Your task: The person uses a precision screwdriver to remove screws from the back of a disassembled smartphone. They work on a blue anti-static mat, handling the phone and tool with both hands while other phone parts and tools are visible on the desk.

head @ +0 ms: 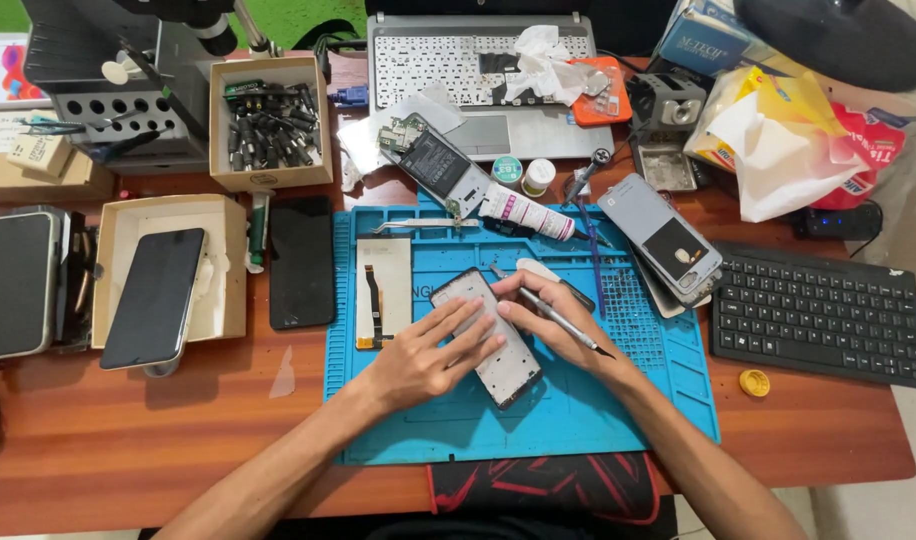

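Opened grey rectangular phone frame (488,335) lying tilted near the middle of the blue silicone repair mat (538,420). Pinned flat under the spread fingers of the left hand (428,355). Right hand (553,325) beside it, fingers pinched around a thin metal tool (553,315). Black keyboard (818,315) off the mat's right edge.

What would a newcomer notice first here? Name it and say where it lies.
The bright blue work mat at the centre of the wooden desk, where the left hand presses on an opened phone while the right hand holds a thin metal tool. Behind it lies a dismantled phone against a laptop.
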